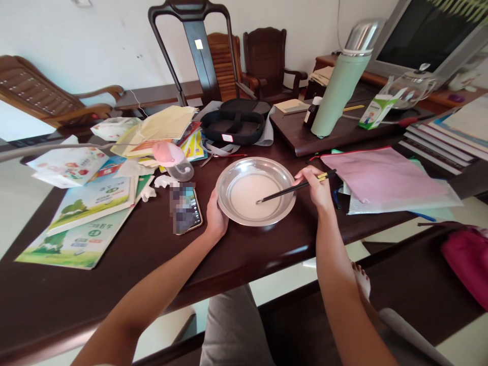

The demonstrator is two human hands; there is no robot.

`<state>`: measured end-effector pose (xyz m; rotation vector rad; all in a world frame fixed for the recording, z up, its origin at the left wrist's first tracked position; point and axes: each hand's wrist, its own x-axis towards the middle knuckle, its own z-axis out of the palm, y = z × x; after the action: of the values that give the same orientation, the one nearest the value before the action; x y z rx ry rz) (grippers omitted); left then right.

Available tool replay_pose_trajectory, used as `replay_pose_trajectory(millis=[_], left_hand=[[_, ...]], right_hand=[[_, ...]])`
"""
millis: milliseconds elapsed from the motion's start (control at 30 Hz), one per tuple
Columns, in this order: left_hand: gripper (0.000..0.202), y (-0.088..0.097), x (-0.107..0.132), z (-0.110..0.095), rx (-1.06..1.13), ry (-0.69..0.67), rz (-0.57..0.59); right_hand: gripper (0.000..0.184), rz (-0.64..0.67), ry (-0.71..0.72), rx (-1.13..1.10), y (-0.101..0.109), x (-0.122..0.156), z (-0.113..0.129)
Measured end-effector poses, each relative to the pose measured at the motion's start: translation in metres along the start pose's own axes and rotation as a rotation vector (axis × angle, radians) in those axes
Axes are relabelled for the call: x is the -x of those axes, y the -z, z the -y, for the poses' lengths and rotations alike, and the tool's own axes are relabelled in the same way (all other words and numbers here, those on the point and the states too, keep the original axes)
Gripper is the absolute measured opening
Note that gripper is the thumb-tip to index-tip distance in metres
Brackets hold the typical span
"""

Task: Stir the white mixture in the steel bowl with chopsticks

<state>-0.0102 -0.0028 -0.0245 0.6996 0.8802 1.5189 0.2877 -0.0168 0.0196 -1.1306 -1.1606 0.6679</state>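
Note:
A shiny metal bowl (281,174) rests on the dark wooden table, with a milky white liquid (247,190) covering its bottom. My left hand (217,217) grips the bowl's left side, its fingers partly hidden beneath the rim. In my right hand (315,187) is a pair of black chopsticks (284,192) with gold bands near their upper ends. They slant down to the left over the right rim, and their tips touch the liquid. Left of my left hand lies a phone (186,208) with a lit, partly blurred screen.
Books (91,203) and papers fill the table's left. Behind the bowl sits an open black case (234,124). A green thermos (343,86) stands back right, near a small green-and-white box (377,112). A pink zip pouch (381,175) lies right of my right hand.

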Motion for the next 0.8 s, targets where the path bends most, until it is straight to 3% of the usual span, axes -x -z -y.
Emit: replay_pose_trajectory(millis=[100,267,467,633,800], left_hand=[[0.031,-0.0003,0.0001,0.0002,-0.002,0.000,-0.009],[0.032,0.0002,-0.0005,0.0010,-0.020,-0.014,-0.004],[0.032,0.0002,-0.0002,0.0009,-0.037,-0.018,-0.001],[0.035,-0.0001,0.0001,0.0011,-0.046,-0.026,0.012],[0.037,0.0011,-0.0004,0.0015,-0.042,-0.023,0.011]], right_hand=[[0.060,0.094,-0.002,0.023,-0.0021,0.0006,0.0016],[0.058,-0.060,0.020,-0.012,-0.0003,-0.0005,0.0002],[0.057,0.114,0.019,0.051,-0.0019,0.0011,0.0029],[0.060,-0.032,-0.006,0.028,0.0006,-0.0006,0.0022],[0.061,0.110,-0.020,0.043,-0.0016,0.0009,0.0039]])
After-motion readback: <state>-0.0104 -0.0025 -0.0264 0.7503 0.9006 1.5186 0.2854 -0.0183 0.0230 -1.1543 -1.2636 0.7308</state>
